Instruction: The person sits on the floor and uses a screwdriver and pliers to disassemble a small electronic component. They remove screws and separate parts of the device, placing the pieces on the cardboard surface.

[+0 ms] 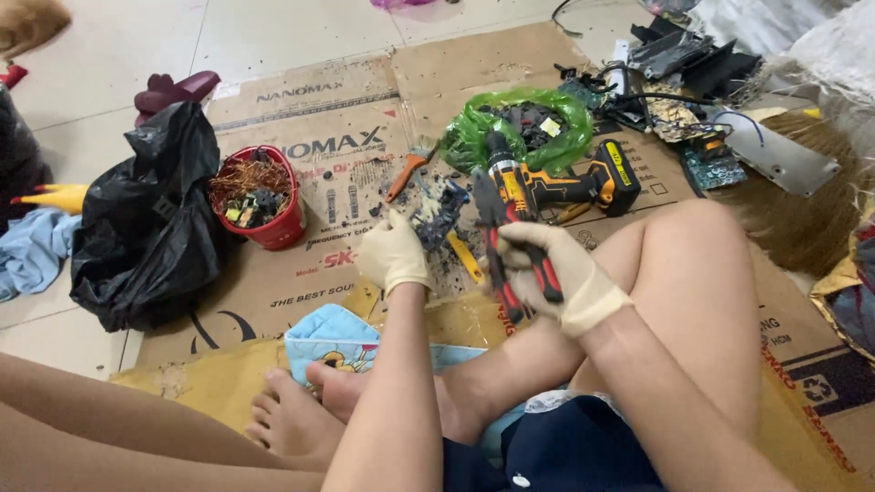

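Observation:
My left hand (392, 253), in a pale glove, pinches the near edge of a dark circuit board (439, 215) held over the cardboard. My right hand (556, 273), gloved too, grips red-and-black-handled pliers (510, 260) whose jaws point up toward the board. Just beyond lie a black-and-yellow cordless drill (556, 187) and a paintbrush with an orange handle (407, 173). My bare legs and feet are crossed in front of me.
A red bucket (283, 228) holds copper wire and scraps. A black plastic bag (146, 228) sits to its left. A green bag of parts (524, 123) and loose circuit boards (702, 155) lie at the back right. Flattened cardboard (337, 128) covers the tiled floor.

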